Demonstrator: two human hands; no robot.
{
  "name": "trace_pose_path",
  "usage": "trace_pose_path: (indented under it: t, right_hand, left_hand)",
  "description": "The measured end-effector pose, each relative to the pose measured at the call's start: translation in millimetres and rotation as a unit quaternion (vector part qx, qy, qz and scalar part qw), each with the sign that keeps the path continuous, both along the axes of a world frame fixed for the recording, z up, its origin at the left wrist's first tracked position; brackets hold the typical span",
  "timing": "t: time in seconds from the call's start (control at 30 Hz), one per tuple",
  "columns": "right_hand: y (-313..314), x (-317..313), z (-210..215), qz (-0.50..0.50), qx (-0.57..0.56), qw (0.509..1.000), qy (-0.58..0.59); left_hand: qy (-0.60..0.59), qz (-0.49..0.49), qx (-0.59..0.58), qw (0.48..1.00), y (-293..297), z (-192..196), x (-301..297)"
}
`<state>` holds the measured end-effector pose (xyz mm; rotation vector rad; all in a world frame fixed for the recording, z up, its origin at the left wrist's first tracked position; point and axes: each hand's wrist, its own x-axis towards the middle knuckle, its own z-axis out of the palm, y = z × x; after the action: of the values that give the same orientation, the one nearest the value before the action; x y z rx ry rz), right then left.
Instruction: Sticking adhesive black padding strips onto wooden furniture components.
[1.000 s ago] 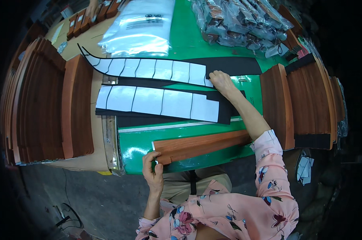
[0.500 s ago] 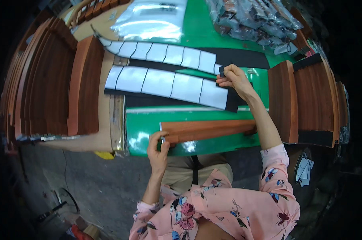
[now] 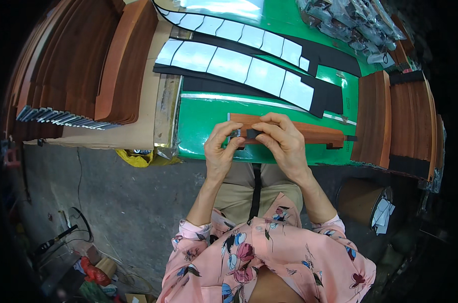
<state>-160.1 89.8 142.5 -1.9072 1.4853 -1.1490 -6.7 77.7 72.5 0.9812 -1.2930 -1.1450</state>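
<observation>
White scraps (image 3: 383, 214) fill the mouth of the brown bin (image 3: 354, 199) to your right, and clear bags (image 3: 358, 29) lie bunched at the green tabletop's (image 3: 201, 134) far right. Your right hand (image 3: 285, 141) pinches a small black piece (image 3: 253, 133) at the left end of the wood-coloured panel (image 3: 317, 132) before you; your left hand (image 3: 220, 151), fingers curled, grips that end.

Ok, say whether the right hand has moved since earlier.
Yes: the right hand has moved leftward from the white strips toward the near edge of the table.
</observation>
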Motion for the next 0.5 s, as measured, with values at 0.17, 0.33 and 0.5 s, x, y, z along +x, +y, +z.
trace_pose_path:
  t: [0.17,0.33,0.5]
  right_hand:
    - [1.7,4.4,-4.3,-0.004,-0.047,0.993,0.111]
    - [0.4,6.2,-5.3,-0.019,-0.058,0.990,0.123]
    - [-0.6,7.2,-5.2,-0.015,-0.063,0.991,0.117]
  left_hand:
    - [0.012,-0.013,0.030,0.999,0.5,4.3,1.0]
    - [0.041,-0.007,0.020,0.999,-1.4,2.7,-1.1]
    - [0.033,-0.005,0.020,0.999,-1.6,0.6,-2.1]
